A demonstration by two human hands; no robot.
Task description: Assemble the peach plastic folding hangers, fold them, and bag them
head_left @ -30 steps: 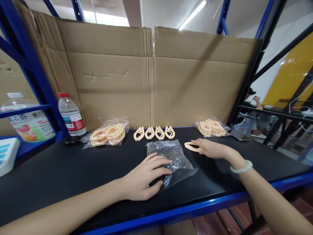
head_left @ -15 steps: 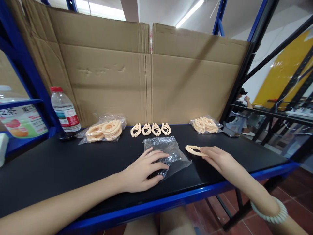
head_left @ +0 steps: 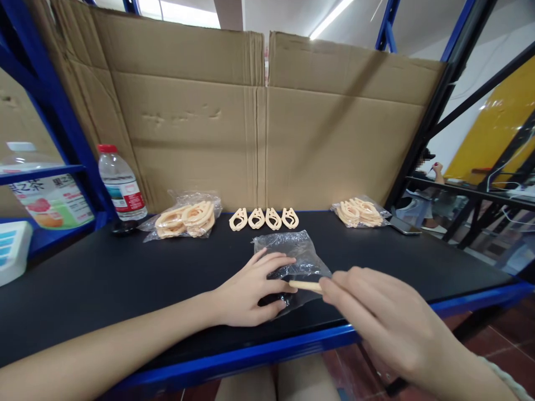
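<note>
My left hand [head_left: 254, 289] lies with its fingers spread on a clear plastic bag [head_left: 307, 250] at the middle of the table. In my right hand [head_left: 378, 317] is a cream loop-shaped plastic piece [head_left: 307, 285], pinched at one end and seen edge-on. It is held above the bag's right part, its far tip beside my left fingers; whether they touch I cannot tell. Behind the bag stands a row of several matching cream pieces [head_left: 273, 219], each with an open middle and a notched top.
A clear bag of cream pieces [head_left: 186, 218] lies at the left, another filled bag [head_left: 361, 213] at the right beside a phone [head_left: 404, 225]. A red-capped bottle [head_left: 121, 186] stands at the left. Cardboard [head_left: 200, 128] walls the back. A person [head_left: 426, 167] sits far right.
My right hand has lifted the cream piece from the table and brought it left and nearer, turning it edge-on over the bag. My left hand stays on the bag. The view has shifted slightly.
</note>
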